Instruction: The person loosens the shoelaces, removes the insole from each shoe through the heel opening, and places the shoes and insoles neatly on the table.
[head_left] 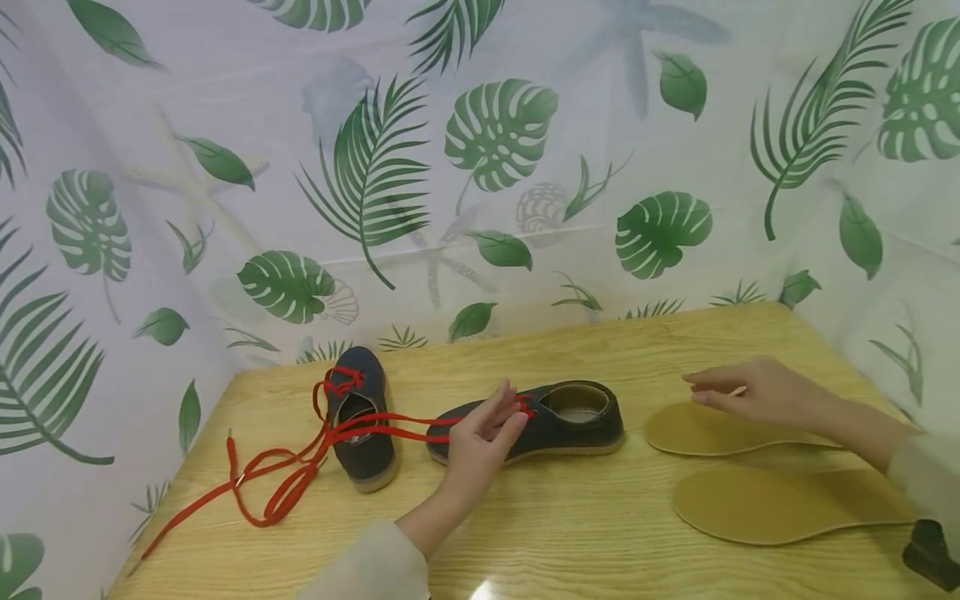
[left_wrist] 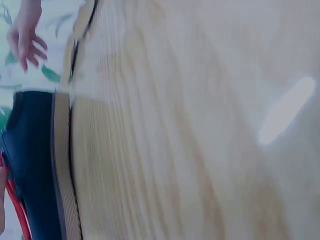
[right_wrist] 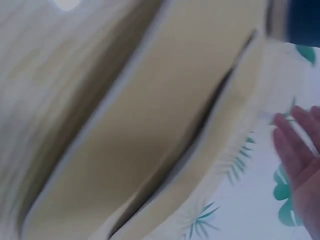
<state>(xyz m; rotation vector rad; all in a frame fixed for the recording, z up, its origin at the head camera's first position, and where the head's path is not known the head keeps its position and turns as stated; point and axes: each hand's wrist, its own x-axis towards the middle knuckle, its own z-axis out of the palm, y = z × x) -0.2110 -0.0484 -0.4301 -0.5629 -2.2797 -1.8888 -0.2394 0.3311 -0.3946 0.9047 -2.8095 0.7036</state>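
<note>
My left hand (head_left: 480,437) is over the toe half of a dark blue low shoe (head_left: 581,433), its fingertips and thumb beside the shoe's red lacing. Long red laces (head_left: 408,425) run left from this shoe, partly hidden behind that hand. A second dark shoe (head_left: 365,450), also with red laces, stands to the left, toe toward the back. My right hand (head_left: 772,392) hovers above the rear one of two tan insoles, its fingers extended with nothing between them. The rear insole (head_left: 682,432) and the front insole (head_left: 765,504) lie side by side.
Loose red lace ends (head_left: 281,500) trail across the left of the wooden tabletop (head_left: 570,533). A leaf-patterned white cloth (head_left: 465,208) hangs behind and at both sides. Near the right edge, a small black object (head_left: 930,554) shows by the right sleeve.
</note>
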